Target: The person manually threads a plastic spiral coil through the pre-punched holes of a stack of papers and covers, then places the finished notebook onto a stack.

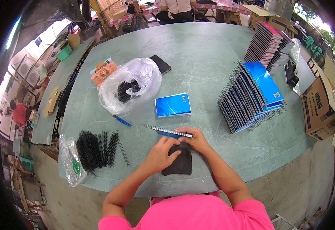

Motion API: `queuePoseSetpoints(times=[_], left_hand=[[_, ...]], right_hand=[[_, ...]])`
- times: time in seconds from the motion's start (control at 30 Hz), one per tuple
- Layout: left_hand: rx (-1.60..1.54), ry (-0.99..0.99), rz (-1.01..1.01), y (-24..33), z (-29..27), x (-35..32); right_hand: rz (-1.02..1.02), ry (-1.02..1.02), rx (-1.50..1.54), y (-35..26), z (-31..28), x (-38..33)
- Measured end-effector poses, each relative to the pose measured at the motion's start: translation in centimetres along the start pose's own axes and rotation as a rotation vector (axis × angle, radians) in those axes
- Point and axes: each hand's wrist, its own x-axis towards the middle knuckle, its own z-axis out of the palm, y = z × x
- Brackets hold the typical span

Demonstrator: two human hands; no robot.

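My right hand (194, 140) grips the right end of a small blue notebook, whose punched spine (179, 132) faces up. A black spiral coil (152, 127) runs along that spine and sticks out past its left end. My left hand (161, 155) is at the notebook's near side, thumb and forefinger apart; its other fingers are partly hidden. Under my hands lies a dark, flat pad (177, 165). Just beyond, blue-covered notebooks without coils (173, 105) lie in a small stack. Loose black coils (94, 149) lie in a bunch at the left.
A plastic bag (131, 82) with black coils stands at the far left, near a blue cutter (122, 121). Stacks of coiled blue notebooks (244, 101) and red notebooks (263, 44) stand right. A cardboard box (318, 107) is beyond the table's right edge. A person (177, 8) sits behind.
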Motion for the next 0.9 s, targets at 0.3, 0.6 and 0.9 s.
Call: queuePoseSetpoints(times=[0.3,0.6,0.9], left_hand=[[0.438,0.402,0.357,-0.2,-1.1,1.4],[0.487,0.294,0.342,-1.0,-1.5,2.6],[0.401,0.207,0.276,-1.3,-0.5,3.9]], right_hand=[[-0.005,-0.063,0.17,-1.3,0.2,-0.4],[0.047,0.012,0.078,-1.4,0.7,-1.2],[0.058,0.095,-0.022,1.7,0.7,-1.5]])
